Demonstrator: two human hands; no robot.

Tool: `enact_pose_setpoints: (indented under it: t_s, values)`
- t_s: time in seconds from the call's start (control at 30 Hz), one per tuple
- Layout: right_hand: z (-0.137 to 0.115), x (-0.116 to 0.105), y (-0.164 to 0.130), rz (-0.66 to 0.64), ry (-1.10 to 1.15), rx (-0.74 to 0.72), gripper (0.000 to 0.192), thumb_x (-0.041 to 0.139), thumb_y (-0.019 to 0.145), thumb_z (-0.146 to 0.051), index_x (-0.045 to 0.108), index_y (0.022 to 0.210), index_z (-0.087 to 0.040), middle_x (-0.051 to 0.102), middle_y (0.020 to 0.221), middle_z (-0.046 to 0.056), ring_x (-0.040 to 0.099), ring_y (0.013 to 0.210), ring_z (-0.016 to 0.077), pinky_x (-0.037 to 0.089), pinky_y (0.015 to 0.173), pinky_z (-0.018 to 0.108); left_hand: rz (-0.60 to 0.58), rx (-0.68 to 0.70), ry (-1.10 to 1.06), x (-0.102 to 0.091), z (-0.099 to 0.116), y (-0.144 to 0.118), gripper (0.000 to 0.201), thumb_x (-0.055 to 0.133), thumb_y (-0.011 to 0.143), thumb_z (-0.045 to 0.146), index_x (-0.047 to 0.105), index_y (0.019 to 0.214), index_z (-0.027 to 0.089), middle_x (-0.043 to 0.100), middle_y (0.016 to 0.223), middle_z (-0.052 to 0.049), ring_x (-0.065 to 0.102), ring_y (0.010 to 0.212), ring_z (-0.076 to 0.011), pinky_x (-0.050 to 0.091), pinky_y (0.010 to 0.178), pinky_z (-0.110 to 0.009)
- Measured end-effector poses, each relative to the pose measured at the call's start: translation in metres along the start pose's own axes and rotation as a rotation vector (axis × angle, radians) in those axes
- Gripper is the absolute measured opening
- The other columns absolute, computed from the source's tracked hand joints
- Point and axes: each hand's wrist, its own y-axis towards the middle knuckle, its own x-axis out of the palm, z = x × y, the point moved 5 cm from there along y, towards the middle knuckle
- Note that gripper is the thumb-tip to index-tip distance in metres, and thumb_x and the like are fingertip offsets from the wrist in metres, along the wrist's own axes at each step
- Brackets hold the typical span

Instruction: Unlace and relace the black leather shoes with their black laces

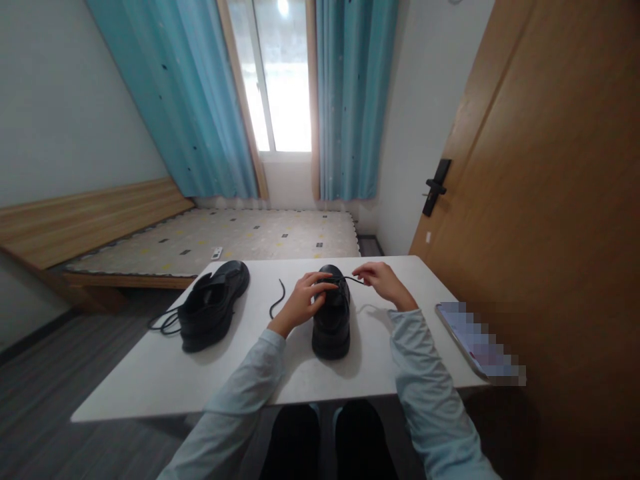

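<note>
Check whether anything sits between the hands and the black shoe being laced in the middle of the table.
Nothing visible does. The left hand already rests on the shoe, and the right hand pinches the lace pulled out from it. The second shoe lies apart to the left, and the phone to the right.

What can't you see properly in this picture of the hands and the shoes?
All in the head view:
- Eyelets of the near shoe: the left hand covers them.
- Lace end: hidden in the right hand fingers.
- Phone screen: blurred out.
- Far shoe lace: hangs over the table edge, too dark to trace.
</note>
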Motion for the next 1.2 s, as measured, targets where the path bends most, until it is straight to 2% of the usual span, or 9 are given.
enact_pose_setpoints:
  t_s: [0.1, 0.3, 0.53, 0.73, 0.93, 1.1, 1.2]
  values:
    - [-0.003, 0.012, -0.001, -0.088, -0.032, -0.035, 0.016, 0.058, 0.071, -0.011, 0.07, 0.081, -0.016, 0.066, 0.064, 0.001, 0.058, 0.057, 0.0113, 0.045, 0.056, 0.022, -0.002, 0.0, 0.006, 0.0, 0.002, 0.001, 0.034, 0.049, 0.083, 0.014, 0.066, 0.109, 0.027, 0.059, 0.121, -0.004, 0.048, 0.114, -0.0225, 0.04, 0.101, -0.042]
    - [-0.009, 0.018, -0.004, -0.136, -0.095, -0.058, 0.015, 0.061, 0.07, -0.008, 0.067, 0.081, -0.017, 0.066, 0.066, 0.001, 0.061, 0.059, 0.0121, 0.047, 0.058, 0.023, -0.002, -0.005, 0.007, 0.001, 0.0, 0.001, 0.031, 0.05, 0.083, 0.016, 0.066, 0.108, 0.026, 0.06, 0.118, -0.005, 0.049, 0.113, -0.0226, 0.039, 0.1, -0.043]
    - [-0.013, 0.023, -0.005, -0.134, -0.137, -0.049, 0.016, 0.065, 0.069, -0.007, 0.066, 0.081, -0.017, 0.069, 0.069, 0.001, 0.065, 0.066, 0.014, 0.047, 0.062, 0.024, 0.007, 0.01, 0.005, 0.003, -0.001, 0.001, 0.03, 0.051, 0.083, 0.017, 0.067, 0.106, 0.026, 0.062, 0.117, -0.005, 0.05, 0.111, -0.0223, 0.041, 0.099, -0.042]
    - [-0.009, 0.028, -0.004, -0.117, -0.19, -0.019, 0.007, 0.068, 0.07, -0.01, 0.064, 0.069, -0.016, 0.064, 0.058, -0.001, 0.061, 0.053, 0.0116, 0.043, 0.055, 0.021, 0.007, 0.02, -0.005, 0.004, -0.001, 0.006, 0.025, 0.053, 0.083, 0.019, 0.069, 0.102, 0.025, 0.065, 0.106, -0.005, 0.052, 0.105, -0.0218, 0.043, 0.096, -0.042]
    - [-0.014, 0.029, -0.002, -0.097, -0.241, -0.095, 0.006, 0.069, 0.07, -0.01, 0.068, 0.067, -0.015, 0.064, 0.061, 0.0, 0.059, 0.053, 0.0106, 0.043, 0.057, 0.021, 0.03, 0.0, 0.006, 0.004, 0.0, 0.011, 0.022, 0.056, 0.082, 0.021, 0.07, 0.099, 0.023, 0.067, 0.103, -0.005, 0.053, 0.1, -0.0224, 0.044, 0.092, -0.041]
    - [-0.015, 0.029, -0.003, -0.098, -0.176, -0.054, 0.012, 0.065, 0.07, -0.006, 0.071, 0.069, -0.016, 0.067, 0.065, 0.002, 0.063, 0.059, 0.0132, 0.047, 0.059, 0.023, 0.088, -0.072, 0.009, 0.006, -0.003, 0.014, 0.018, 0.059, 0.082, 0.028, 0.071, 0.093, 0.022, 0.068, 0.095, -0.007, 0.054, 0.095, -0.0224, 0.046, 0.087, -0.04]
    - [-0.011, 0.03, -0.003, -0.114, -0.094, -0.003, 0.013, 0.064, 0.069, -0.006, 0.071, 0.073, -0.017, 0.07, 0.069, 0.002, 0.066, 0.062, 0.0147, 0.048, 0.06, 0.023, 0.081, -0.081, 0.024, 0.009, -0.004, 0.016, 0.016, 0.063, 0.078, 0.029, 0.072, 0.09, 0.022, 0.067, 0.096, -0.006, 0.053, 0.095, -0.0232, 0.046, 0.087, -0.04]
